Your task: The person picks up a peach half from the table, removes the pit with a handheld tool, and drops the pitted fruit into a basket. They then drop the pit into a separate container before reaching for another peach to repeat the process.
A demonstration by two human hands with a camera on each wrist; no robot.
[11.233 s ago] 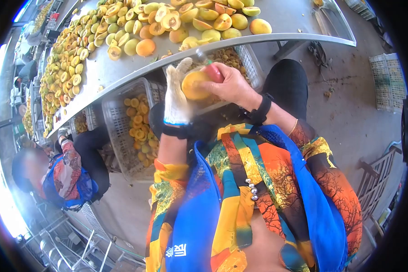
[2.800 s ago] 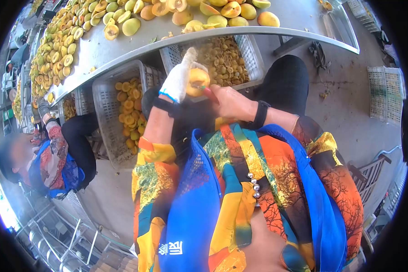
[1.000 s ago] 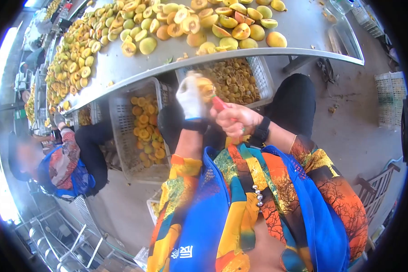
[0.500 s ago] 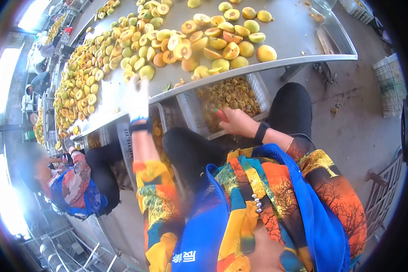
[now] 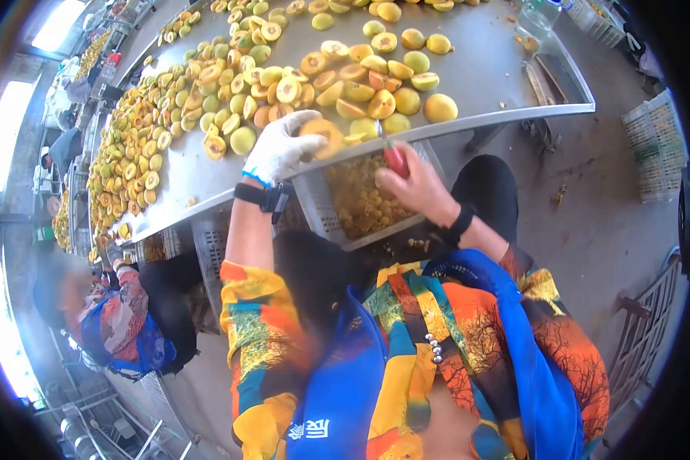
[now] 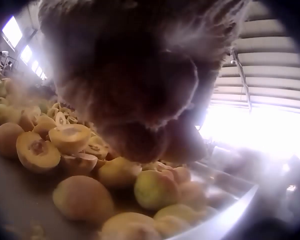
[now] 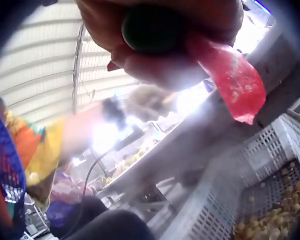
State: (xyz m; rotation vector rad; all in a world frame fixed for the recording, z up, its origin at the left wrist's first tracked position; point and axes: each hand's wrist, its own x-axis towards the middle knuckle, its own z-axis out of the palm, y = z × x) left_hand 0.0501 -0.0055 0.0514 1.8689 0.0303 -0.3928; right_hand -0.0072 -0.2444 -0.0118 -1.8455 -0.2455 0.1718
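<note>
The fruit piece (image 5: 323, 139) was at the desk's near edge, pinched between thumb and fingers of the gloved left hand (image 5: 277, 150), though blur hid the exact contact. To its right, the bare right hand (image 5: 425, 184) had its fingers wrapped round a red-handled tool (image 5: 396, 161), whose metal end pointed far, toward the desk (image 5: 479, 77). A loose pinch on wet flesh could have let the piece slip, probably into the crate (image 5: 320, 205) below. With 2 hands so near each other, a hasty stroke of the tool might have caught the glove. A bump at the edge could also have sent the whole fruit (image 5: 441, 108) on the right rolling off.

Compared with 0.5 s earlier, the left hand had shifted right along the edge from beside the heap (image 5: 195, 96), and the right hand had risen from over the crate toward the edge.
</note>
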